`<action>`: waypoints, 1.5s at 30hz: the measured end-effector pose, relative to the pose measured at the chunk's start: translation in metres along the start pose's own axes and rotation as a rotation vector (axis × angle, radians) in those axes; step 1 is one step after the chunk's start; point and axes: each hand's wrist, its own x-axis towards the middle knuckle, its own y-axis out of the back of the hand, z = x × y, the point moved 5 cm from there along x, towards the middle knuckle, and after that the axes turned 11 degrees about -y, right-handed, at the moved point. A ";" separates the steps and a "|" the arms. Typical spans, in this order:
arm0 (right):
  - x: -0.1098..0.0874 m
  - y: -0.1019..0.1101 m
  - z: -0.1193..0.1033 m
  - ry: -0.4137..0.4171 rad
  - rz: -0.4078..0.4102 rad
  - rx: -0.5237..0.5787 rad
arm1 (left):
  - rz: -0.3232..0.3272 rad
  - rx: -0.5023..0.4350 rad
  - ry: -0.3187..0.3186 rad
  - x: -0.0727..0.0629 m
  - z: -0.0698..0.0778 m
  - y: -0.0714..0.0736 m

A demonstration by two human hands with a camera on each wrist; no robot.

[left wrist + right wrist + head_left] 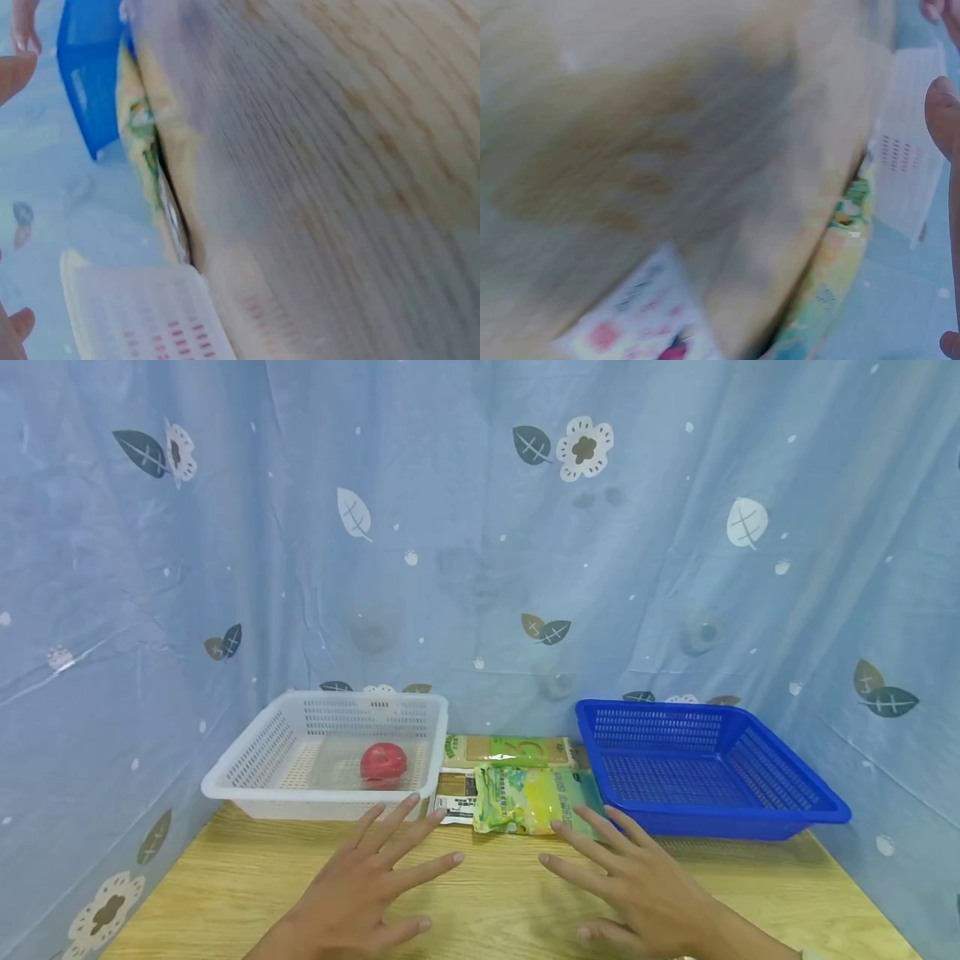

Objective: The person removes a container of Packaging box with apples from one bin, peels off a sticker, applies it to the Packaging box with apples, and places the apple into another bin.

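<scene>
In the head view my left hand (363,885) is held over the wooden table with fingers spread, near the front of a white basket (322,806). My right hand (637,881) is spread likewise, in front of a blue basket (712,822). Neither hand holds anything. Between the baskets lies a green-yellow packet (525,800), partly over a white-and-brown packet (456,787). Behind them is a tan packet with a green band (517,750). A red round fruit (383,766) sits in the white basket; its kind is unclear.
The wooden table (495,902) runs to a blue patterned curtain (465,568) behind and at both sides. In the right wrist view a white printed card or packet (649,315) lies on the table near the lower edge. Both wrist views are blurred.
</scene>
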 end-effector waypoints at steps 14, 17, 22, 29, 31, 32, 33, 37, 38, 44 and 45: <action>0.063 0.011 -0.017 -0.035 0.113 0.100 | 0.206 -0.080 0.307 -0.031 -0.034 0.009; 0.072 0.010 -0.021 -0.035 0.116 0.109 | 0.340 -0.104 0.358 -0.037 -0.042 0.013; 0.085 0.008 -0.021 -0.057 0.115 0.137 | 0.513 -0.133 0.406 -0.043 -0.056 0.015; 0.111 0.002 -0.023 -0.090 0.073 0.201 | 0.621 -0.189 0.610 -0.067 -0.073 0.014; 0.120 -0.002 -0.022 -0.100 0.060 0.214 | 0.661 -0.214 0.682 -0.075 -0.077 0.012; 0.124 -0.005 -0.022 -0.103 0.060 0.216 | 0.686 -0.220 0.709 -0.078 -0.079 0.011; 0.129 -0.007 -0.021 -0.108 0.057 0.216 | 0.711 -0.230 0.740 -0.080 -0.080 0.008; 0.143 -0.018 -0.018 -0.158 -0.002 0.250 | 0.789 -0.277 0.932 -0.091 -0.083 -0.004; 0.145 -0.021 -0.018 -0.170 -0.021 0.264 | 0.801 -0.277 0.997 -0.094 -0.083 -0.006; 0.158 -0.035 -0.018 -0.261 -0.096 0.388 | 0.915 -0.361 1.386 -0.113 -0.089 -0.016; 0.160 -0.037 -0.017 -0.278 -0.105 0.416 | 0.960 -0.408 1.428 -0.116 -0.091 -0.018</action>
